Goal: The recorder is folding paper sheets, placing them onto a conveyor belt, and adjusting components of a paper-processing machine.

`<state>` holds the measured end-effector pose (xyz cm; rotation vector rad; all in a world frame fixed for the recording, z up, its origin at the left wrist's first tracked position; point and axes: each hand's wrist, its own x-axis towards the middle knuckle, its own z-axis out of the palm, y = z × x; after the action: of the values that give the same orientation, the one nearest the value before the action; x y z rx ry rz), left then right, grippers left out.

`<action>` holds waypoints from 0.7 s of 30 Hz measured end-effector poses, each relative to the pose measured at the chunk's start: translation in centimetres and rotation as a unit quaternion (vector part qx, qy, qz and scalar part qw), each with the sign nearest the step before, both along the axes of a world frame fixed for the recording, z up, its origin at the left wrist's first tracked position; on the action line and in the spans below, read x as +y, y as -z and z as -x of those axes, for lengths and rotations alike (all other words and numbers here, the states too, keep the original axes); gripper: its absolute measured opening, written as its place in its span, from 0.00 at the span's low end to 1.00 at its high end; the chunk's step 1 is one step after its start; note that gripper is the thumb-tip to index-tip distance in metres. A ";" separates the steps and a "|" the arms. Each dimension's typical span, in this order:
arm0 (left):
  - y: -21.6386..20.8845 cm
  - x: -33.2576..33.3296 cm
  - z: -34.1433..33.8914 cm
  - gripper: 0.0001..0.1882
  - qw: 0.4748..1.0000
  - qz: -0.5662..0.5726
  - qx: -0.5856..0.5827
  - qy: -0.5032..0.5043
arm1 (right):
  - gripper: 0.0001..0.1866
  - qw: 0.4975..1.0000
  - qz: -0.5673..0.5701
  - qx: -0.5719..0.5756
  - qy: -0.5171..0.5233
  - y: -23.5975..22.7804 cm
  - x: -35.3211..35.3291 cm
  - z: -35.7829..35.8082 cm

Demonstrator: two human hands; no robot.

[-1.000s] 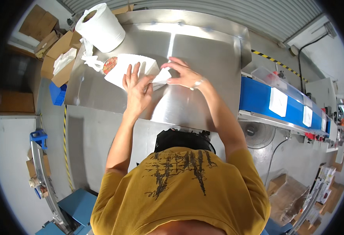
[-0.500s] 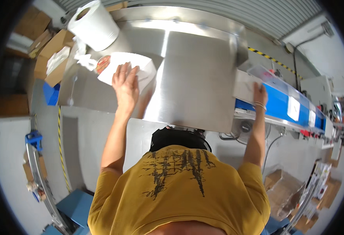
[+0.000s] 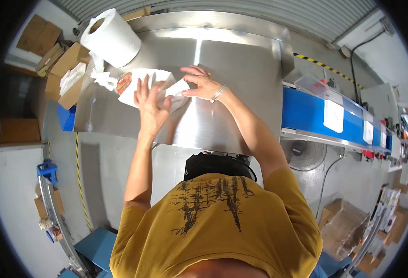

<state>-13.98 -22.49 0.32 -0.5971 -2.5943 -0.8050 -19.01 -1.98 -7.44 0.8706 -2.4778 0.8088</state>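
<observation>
On the steel table, several overlapping white paper-like sheets lie at the left, beside a round red-patterned piece. My left hand rests on the sheets with its fingers spread. From the right, my right hand reaches to their right end. Its thumb and fingers are apart around a raised white flap; whether they grip it cannot be told. A bracelet circles the right wrist.
A large white roll stands at the table's back left, near an open cardboard box. At the right, a blue conveyor belt carries several white flat pieces beside a clear guard. A fan stands below it.
My right hand has moved left from the conveyor to the sheets on the table. The white piece it was at is now farther along the belt. My left hand stays on the sheets.
</observation>
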 end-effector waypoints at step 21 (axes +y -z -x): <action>0.4 -1.3 0.2 0.18 0.996 -0.001 0.031 -0.082 | 0.23 0.967 0.025 -0.106 0.231 -2.3 14.1 -7.8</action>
<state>-14.20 -23.83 -0.06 -0.3964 -2.5464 -0.7240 -11.24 12.08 -5.16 0.1741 -2.6719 0.8199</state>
